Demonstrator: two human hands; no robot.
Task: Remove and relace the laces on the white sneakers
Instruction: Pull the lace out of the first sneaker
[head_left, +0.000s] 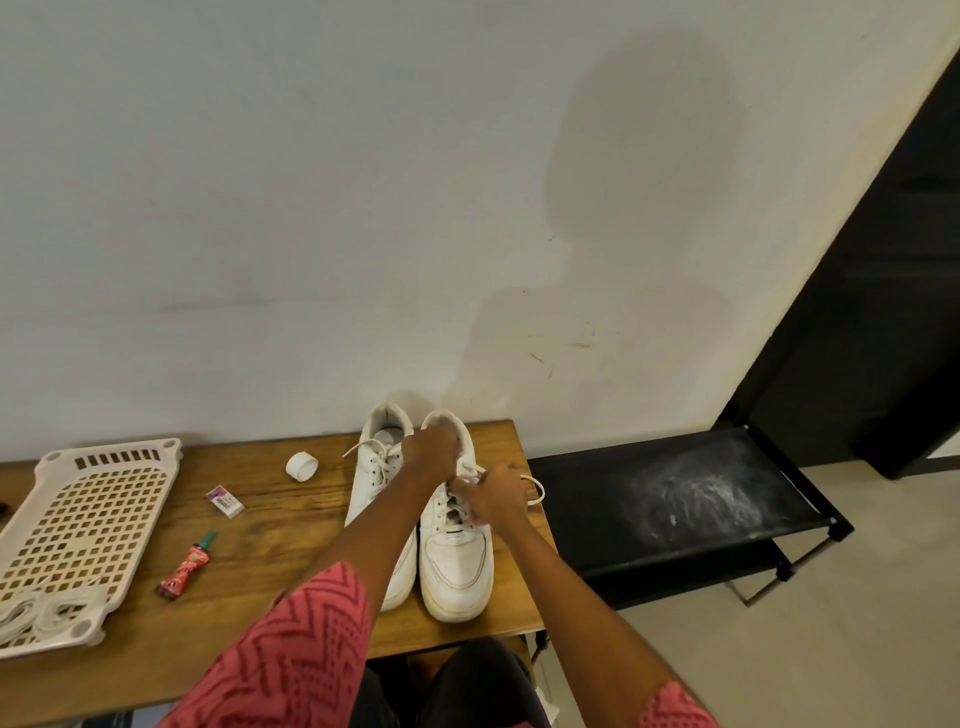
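Barely begun, by the look of it: both white leather sneakers (413, 512) sit on the wooden table (270, 540), laces threaded. The left hand (431, 449) grips the right shoe's collar; the right hand (496, 493) pinches its white lace (535, 488).

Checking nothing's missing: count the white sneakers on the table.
2. The left sneaker stands by the wall, partly behind the left hand; the right sneaker is beside it, under the right hand.
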